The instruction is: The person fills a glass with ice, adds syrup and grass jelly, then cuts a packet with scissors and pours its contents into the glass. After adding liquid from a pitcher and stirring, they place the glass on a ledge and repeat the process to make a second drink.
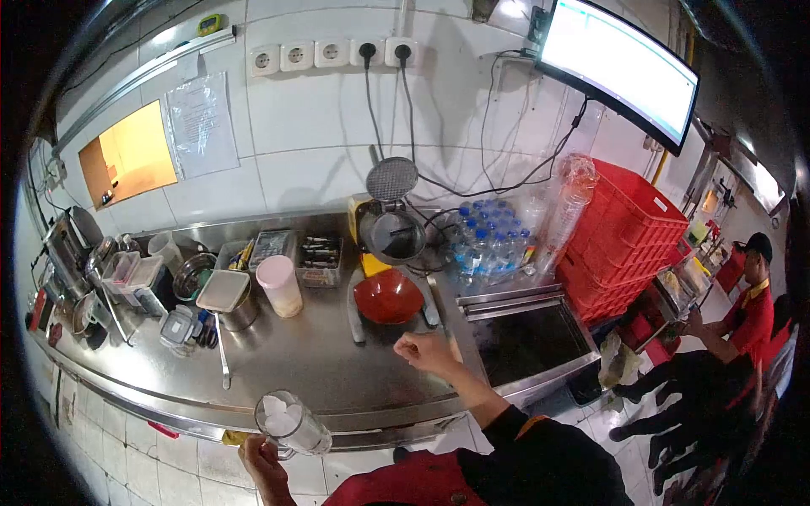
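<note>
My left hand (260, 455) is closed round the handle of a clear glass mug (293, 423), which holds ice and is tilted at the counter's front edge. My right hand (424, 351) hangs over the steel counter (329, 363) with its fingers curled in; whether anything small is inside them is hidden. Just beyond it a red bowl (389, 297) sits in front of the round iron (395, 236), whose patterned lid stands up. A pink-lidded tub (279, 287) stands to the left of the bowl.
Lidded pot (224, 291), spoon and several containers fill the counter's left. To the right are bottles (494, 240), a sunken steel basin (531, 341) and stacked red crates (620, 228). A monitor (620, 67) hangs above. A person in red (751, 316) stands at far right.
</note>
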### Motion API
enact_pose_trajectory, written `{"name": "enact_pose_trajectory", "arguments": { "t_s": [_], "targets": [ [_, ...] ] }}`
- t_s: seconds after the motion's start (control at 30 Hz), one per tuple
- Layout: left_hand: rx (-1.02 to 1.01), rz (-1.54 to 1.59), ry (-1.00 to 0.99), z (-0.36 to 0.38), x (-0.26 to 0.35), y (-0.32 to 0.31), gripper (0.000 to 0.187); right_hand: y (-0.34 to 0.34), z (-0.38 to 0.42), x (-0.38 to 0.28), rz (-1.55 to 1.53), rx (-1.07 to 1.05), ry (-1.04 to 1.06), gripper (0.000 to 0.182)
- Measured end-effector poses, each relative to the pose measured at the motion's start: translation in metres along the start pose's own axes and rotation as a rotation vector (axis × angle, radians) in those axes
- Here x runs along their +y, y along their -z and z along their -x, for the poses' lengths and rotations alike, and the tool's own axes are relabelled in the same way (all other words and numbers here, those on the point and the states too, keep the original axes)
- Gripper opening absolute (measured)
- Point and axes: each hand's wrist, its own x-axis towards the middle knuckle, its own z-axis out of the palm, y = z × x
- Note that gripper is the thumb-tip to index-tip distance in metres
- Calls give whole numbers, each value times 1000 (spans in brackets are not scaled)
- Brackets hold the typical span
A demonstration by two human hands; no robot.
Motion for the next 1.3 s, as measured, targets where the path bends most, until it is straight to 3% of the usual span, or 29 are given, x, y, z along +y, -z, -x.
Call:
{"name": "enact_pose_trajectory", "arguments": {
  "t_s": [0.03,0.1,0.2,0.27,0.3,0.4,0.5,0.67,0.83,1.0,1.1,1.3],
  "targets": [
    [6,2,-1,-10,1,6,21,0,-8,-13,-13,-59,-2,19],
    [-181,-56,35,-32,2,24,22,-5,-24,-28,-63,-89,70,19],
    [-90,-153,-80,-59,2,32,22,-20,-53,-48,-92,-172,193,24],
    [-43,-101,-32,-64,24,23,21,-45,-75,-46,-76,-199,330,38],
    [-24,-137,-57,-72,29,24,20,-57,-85,-54,-107,-247,282,40],
    [13,-175,-120,-90,47,33,19,-91,-116,-80,-120,-403,391,38],
    [80,-213,-169,-107,66,43,19,-123,-145,-112,-323,-492,428,36],
    [176,-175,-171,-155,96,67,23,-165,-204,-173,-316,-498,601,31],
    [204,-191,-147,-225,129,98,29,-239,-259,-222,-360,-437,556,23],
    [112,-276,-97,-313,176,125,18,-319,-296,-277,-255,-376,528,21],
    [37,-298,-68,-361,204,138,16,-370,-321,-309,-341,-398,520,14],
    [-36,-265,-64,-445,240,135,17,-438,-384,-359,-183,-356,432,22]
  ]
}}
